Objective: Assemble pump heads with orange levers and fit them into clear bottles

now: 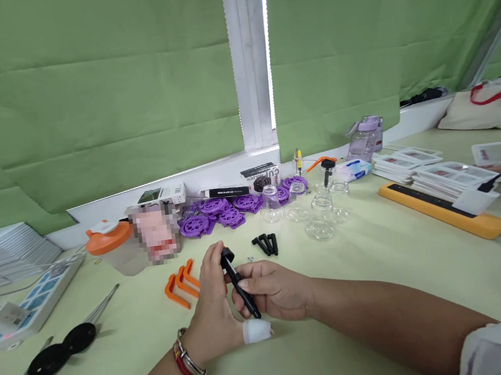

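Near the front edge of the desk (pixel 379 269), the left hand (pixel 213 313) and right hand (pixel 270 291) meet on one black pin (pixel 239 286), a slim rod with a round knob on top. The left fingertips pinch the knob end, the white-bandaged thumb (pixel 255 330) lying below; the right fingers are clamped round the shaft. The pin tilts, knob up and away, tip down toward the thumb. Judging by the grip, good handling means keeping the right hand firm on the shaft while the left turns or presses the knob squarely, not sideways. Just beyond lie three more black pins (pixel 266 244) and, to the left, orange brackets (pixel 180 283). Farther back stand clear glass cups (pixel 321 218) and purple plastic wheels (pixel 217 213) toward the desk's back edge.
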Available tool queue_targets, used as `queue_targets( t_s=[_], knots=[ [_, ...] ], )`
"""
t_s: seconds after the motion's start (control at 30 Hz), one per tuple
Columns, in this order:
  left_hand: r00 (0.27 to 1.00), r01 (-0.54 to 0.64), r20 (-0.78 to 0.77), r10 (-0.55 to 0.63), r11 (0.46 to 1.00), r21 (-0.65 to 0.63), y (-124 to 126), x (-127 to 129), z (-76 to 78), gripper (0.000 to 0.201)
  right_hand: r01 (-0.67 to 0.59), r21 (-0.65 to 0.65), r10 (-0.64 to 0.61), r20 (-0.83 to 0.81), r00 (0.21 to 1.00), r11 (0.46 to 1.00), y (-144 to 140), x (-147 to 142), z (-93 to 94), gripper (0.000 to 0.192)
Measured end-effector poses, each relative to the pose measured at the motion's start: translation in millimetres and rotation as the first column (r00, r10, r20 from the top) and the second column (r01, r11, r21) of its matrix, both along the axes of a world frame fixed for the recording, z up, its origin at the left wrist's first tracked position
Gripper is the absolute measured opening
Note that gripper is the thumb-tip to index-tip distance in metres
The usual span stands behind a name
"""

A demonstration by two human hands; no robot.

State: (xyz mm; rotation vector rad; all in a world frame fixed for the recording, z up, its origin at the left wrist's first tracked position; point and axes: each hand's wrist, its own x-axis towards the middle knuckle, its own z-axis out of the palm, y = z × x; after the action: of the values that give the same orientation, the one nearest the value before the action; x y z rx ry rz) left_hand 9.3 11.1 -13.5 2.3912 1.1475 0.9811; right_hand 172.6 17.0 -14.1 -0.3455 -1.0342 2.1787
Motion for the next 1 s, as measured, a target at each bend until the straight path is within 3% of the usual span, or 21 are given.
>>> queue_targets(
  t_s=[0.2,0.47,0.87,1.0],
  knots=[
    [0.995,-0.048,0.088,0.051,0.998,-0.039,-2,2,1.2,0.117,-0.013,-0.055,0.013,0.01,1.0,0.998,2,1,-3.6,0.043],
    [0.992,-0.068,0.11,0.066,0.997,0.021,-3,6,7.7,0.102,-0.039,-0.04,0.039,-0.001,0.999,0.998,4,2,-4.8,0.049],
    [0.997,0.005,0.071,0.002,0.995,-0.102,-6,6,9.9,0.107,-0.088,-0.042,0.086,-0.049,0.995,0.995,6,2,-11.4,0.041],
    [0.997,-0.021,0.075,0.028,0.995,-0.101,-6,7,9.7,0.103,-0.073,-0.067,0.071,-0.035,0.997,0.995,6,1,-12.8,0.04]
  ],
)
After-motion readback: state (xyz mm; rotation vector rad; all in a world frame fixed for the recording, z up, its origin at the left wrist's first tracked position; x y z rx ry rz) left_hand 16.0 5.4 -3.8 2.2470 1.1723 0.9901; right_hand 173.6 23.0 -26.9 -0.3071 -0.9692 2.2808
